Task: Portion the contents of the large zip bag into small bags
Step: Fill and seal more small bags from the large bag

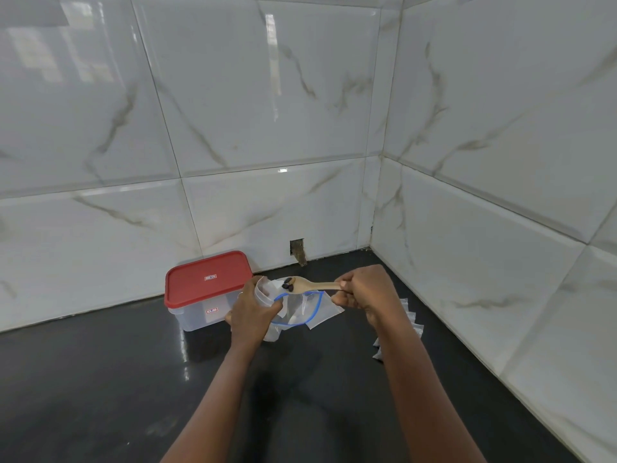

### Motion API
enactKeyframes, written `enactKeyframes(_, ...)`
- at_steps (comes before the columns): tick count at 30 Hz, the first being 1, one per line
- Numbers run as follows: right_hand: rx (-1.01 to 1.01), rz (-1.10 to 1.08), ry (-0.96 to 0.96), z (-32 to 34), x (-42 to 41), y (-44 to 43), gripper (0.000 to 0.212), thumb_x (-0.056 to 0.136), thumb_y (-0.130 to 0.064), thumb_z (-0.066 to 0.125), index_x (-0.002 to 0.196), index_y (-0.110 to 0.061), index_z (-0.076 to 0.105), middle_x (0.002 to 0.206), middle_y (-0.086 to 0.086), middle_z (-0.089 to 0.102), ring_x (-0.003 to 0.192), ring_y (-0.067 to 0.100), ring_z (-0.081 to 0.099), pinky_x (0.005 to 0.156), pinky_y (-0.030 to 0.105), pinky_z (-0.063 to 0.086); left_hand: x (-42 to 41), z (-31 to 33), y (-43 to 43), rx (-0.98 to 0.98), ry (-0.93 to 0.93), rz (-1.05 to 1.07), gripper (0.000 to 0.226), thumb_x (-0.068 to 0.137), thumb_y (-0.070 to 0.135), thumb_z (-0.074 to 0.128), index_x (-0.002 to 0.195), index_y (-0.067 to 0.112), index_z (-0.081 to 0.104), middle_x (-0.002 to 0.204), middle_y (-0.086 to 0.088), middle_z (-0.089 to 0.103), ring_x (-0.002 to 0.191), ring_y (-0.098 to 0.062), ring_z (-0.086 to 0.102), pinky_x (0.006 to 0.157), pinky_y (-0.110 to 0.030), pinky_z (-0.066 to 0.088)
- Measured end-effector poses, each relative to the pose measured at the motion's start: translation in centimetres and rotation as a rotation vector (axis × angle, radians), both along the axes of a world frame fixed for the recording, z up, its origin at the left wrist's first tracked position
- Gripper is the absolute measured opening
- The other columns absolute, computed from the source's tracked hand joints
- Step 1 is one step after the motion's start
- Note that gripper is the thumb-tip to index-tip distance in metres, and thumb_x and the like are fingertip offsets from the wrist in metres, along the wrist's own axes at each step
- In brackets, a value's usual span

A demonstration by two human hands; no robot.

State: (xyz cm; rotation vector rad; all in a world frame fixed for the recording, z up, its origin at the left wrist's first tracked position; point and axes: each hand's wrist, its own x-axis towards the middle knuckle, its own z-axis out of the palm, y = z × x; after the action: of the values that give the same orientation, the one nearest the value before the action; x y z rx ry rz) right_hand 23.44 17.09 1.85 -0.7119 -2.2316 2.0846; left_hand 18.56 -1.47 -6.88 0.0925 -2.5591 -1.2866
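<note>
- Right hand (362, 289) grips a wooden spoon (309, 285) carrying dark pieces (288, 284).
- Left hand (251, 310) holds a small bag (263, 290) open, above the blue-zip large bag (300, 309).
- Red-lidded container (207, 289) sits behind on the dark counter (100, 379).

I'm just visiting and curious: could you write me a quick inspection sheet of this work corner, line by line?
Surface: dark glossy counter.
Job's things: wooden spoon carrying a few dark pieces; small bag; large zip bag with blue seal; row of small bags lying on the right.
Clutter: plastic box with red lid, closed.
Hands: left hand holds small bag; right hand grips spoon.
Cables: nothing seen.
Surroundings: white marbled wall tiles; small hole at wall base.
</note>
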Motion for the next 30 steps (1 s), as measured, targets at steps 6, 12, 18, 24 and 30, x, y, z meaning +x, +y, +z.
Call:
enactKeyframes(6, 0.388, 0.143, 0.114, 1.2, 0.7, -2.9, 0.024, 0.085, 0.003, 0.056, 0.105, 0.001, 0.069, 0.085, 0.015, 0.07, 0.076, 0.024, 0.069, 0.082, 0.035, 0.058, 0.2, 0.0, 0.2, -0.047, 0.023, -0.034, 0.056, 0.076, 0.028, 0.074, 0.124, 0.014, 0.049, 0.119, -0.007, 0.06, 0.104, -0.024, 0.058, 0.092, -0.04, 0.048)
enactKeyframes(12, 0.717, 0.298, 0.185, 0.7, 0.5, -4.8, 0.035, 0.089, -0.002, 0.059, 0.122, -0.014, 0.064, 0.118, 0.008, 0.066, 0.096, 0.017, 0.068, 0.095, 0.023, 0.05, 0.1, -0.1, -0.2, -0.036, 0.041, -0.015, 0.053, 0.076, 0.028, 0.074, 0.121, 0.015, 0.05, 0.117, -0.007, 0.062, 0.104, -0.026, 0.058, 0.095, -0.051, 0.045)
enactKeyframes(18, 0.802, 0.34, 0.209, 0.9, 0.6, -5.4, 0.036, 0.093, -0.006, 0.055, 0.128, -0.015, 0.059, 0.124, 0.006, 0.063, 0.104, 0.018, 0.064, 0.1, 0.024, 0.045, 0.1, -0.1, -0.3, -0.031, 0.049, 0.003, 0.054, 0.077, 0.028, 0.073, 0.122, 0.011, 0.05, 0.117, -0.01, 0.062, 0.104, -0.029, 0.058, 0.095, -0.05, 0.045)
enactKeyframes(24, 0.569, 0.192, 0.182, 1.1, 1.1, -3.9, 0.025, 0.091, -0.003, 0.053, 0.111, -0.006, 0.068, 0.098, 0.014, 0.072, 0.071, 0.017, 0.068, 0.085, 0.025, 0.056, 0.1, 0.2, -0.3, -0.021, 0.024, 0.01, 0.056, 0.077, 0.034, 0.072, 0.124, 0.012, 0.049, 0.119, -0.009, 0.06, 0.106, -0.028, 0.056, 0.095, -0.048, 0.045)
enactKeyframes(30, 0.665, 0.143, -0.074, 0.3, 0.3, -1.7, 0.018, 0.078, -0.002, 0.059, 0.093, -0.003, 0.07, 0.087, 0.011, 0.07, 0.077, 0.023, 0.066, 0.064, 0.022, 0.054, -0.1, 0.7, -1.1, 0.01, 0.02, 0.008, 0.052, 0.076, 0.037, 0.072, 0.12, 0.018, 0.051, 0.112, -0.005, 0.061, 0.102, -0.027, 0.056, 0.092, -0.054, 0.044)
